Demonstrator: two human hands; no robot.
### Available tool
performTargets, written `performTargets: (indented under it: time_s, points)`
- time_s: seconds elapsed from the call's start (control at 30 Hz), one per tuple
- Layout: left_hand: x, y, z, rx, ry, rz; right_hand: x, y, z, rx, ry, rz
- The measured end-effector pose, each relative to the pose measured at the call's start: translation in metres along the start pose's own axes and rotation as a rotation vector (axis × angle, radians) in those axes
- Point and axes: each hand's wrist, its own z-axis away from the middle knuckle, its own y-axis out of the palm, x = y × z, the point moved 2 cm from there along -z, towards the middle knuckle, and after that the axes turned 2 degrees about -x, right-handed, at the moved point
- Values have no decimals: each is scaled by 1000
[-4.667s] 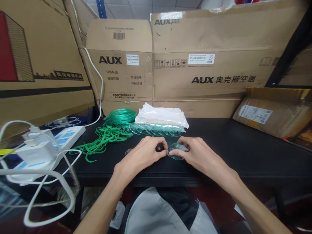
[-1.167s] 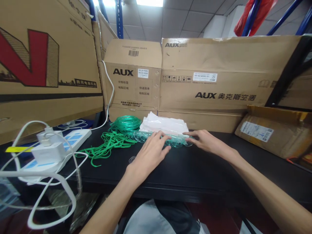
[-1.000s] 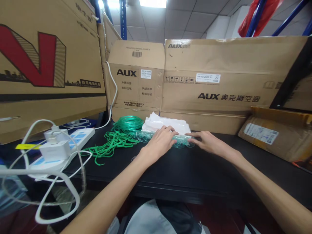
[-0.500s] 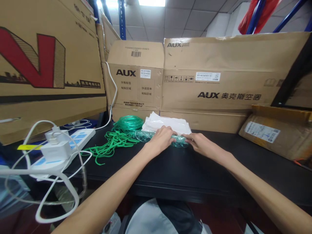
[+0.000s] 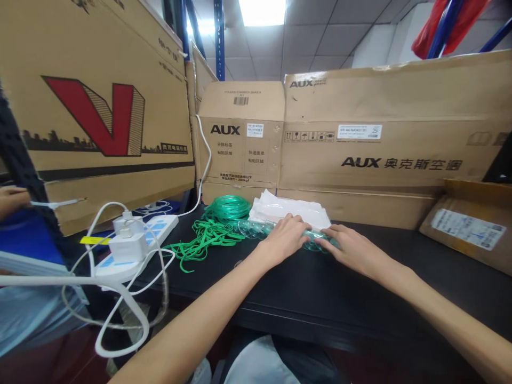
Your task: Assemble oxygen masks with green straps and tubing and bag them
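A translucent green, see-through strip with rounded, bubble-like shapes [image 5: 256, 229] lies lengthwise on the black table. My left hand [image 5: 286, 239] presses over its middle with fingers curled onto it. At the strip's right end, my right hand [image 5: 346, 246] grips it between thumb and fingers. Parts of the strip are hidden under both hands. Just behind it lies a crumpled white sheet or bag [image 5: 292, 209]. Left of the strip are a coil of glossy green tubing [image 5: 228, 208] and a tangle of flat green bands [image 5: 204, 237].
A white power strip [image 5: 162, 226] with plugs [image 5: 128, 246] and looping white cables stands at the left. Large cardboard boxes [image 5: 372, 154] wall off the back. A smaller carton [image 5: 468, 218] sits at the right. Another person's hand [image 5: 12, 201] shows at the far left.
The view has swung left, so everything sits further right in the picture. Another person's hand has come into view. Both my hands remain on the green strip.
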Motion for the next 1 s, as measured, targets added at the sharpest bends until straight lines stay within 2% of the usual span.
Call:
performTargets:
  time_s: [0.13, 0.23, 0.33, 0.43, 0.5, 0.57, 0.67, 0.8, 1.0]
  points:
    - [-7, -3, -6, -24, -36, 11, -13, 6, 5, 4, 5, 11]
    - [7, -21, -4, -58, -153, -4, -20, 10, 7, 2, 2, -2]
    - [45, -50, 10, -78, -371, -65, -21, 10, 7, -6, -8, -29]
    - [92, -71, 32, -22, -631, -146, -19, 8, 6, -18, -29, -61]
    - [116, -75, 46, 57, -771, -179, -17, 7, 5, -26, -42, -77]
    - [131, -73, 56, 122, -860, -193, -16, 7, 3, -34, -53, -87]
    - [139, -63, 62, 171, -889, -173, -15, 7, 2, -42, -67, -101]
    - [140, -53, 58, 187, -839, -114, -14, 8, -1, -45, -75, -120]
    - [155, -49, 53, 210, -785, 81, -19, 11, -1, -37, -63, -143]
